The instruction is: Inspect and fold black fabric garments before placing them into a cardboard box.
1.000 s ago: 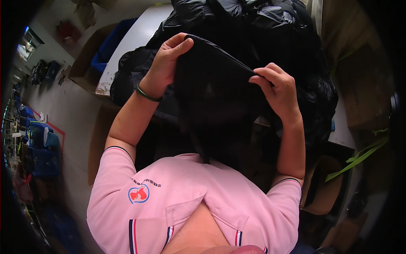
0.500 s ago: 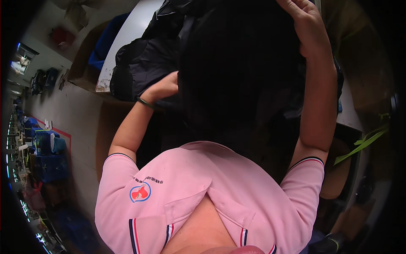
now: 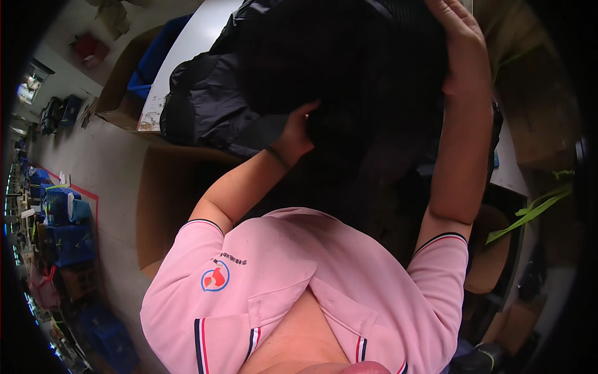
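A large, loose piece of black fabric point(image 3: 212, 103) covers most of the work area in front of me, wrinkled on its left side. It is too dark to tell what kind of article it is. My left hand point(image 3: 298, 129) is closed on its near middle part, the thumb showing on top and the other fingers hidden in the black cloth. Raised at the far right, my right hand point(image 3: 456, 20) has its fingers bent over the fabric's upper right edge, partly cut off by the top of the view.
Under the fabric is a white table point(image 3: 171, 78) with a worn corner. Left of it stand a cardboard box point(image 3: 118, 103) and a blue bin point(image 3: 144, 68). An open carton point(image 3: 159, 206) sits below the table edge. Green strips point(image 3: 529, 215) hang at the right. Blue crates point(image 3: 71, 243) line the floor.
My left hand has moved right and slightly nearer, across the black fabric. My right hand has shifted a little right, and the fabric between them has changed shape.
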Tool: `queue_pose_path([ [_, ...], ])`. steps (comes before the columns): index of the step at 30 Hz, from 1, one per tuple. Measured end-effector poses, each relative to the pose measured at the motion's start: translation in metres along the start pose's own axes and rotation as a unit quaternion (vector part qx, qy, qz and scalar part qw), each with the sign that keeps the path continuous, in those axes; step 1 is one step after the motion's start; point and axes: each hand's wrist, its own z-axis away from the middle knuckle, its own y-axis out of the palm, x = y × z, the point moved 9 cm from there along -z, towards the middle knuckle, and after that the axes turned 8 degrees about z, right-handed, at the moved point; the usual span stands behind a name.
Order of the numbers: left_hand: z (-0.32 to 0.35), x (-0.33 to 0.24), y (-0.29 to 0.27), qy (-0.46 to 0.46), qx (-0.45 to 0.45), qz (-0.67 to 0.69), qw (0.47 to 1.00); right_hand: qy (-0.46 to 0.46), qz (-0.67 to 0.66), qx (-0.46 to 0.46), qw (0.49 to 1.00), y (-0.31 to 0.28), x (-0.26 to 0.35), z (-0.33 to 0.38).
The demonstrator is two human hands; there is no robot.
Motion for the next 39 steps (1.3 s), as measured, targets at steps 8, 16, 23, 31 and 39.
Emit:
queue_pose_path([
  [8,0.039,0.003,0.076,-0.128,0.234,-0.043,0.963,-0.016,0.579,-0.030,0.815,-0.061,-0.132,0.031],
  [16,0.100,-0.136,0.043,0.127,0.098,-0.343,0.925,0.146,0.691,-0.097,0.701,-0.219,-0.194,0.066],
  [23,0.086,-0.236,-0.024,0.283,-0.094,-0.416,0.859,0.177,0.112,-0.016,0.978,-0.151,-0.089,0.042],
  [31,0.011,-0.195,-0.098,0.135,-0.109,-0.361,0.916,0.061,-0.071,0.221,0.971,0.065,0.038,-0.021],
  [39,0.035,-0.008,-0.036,-0.092,-0.042,-0.099,0.990,0.045,-0.208,0.252,0.944,0.193,0.004,-0.089],
])
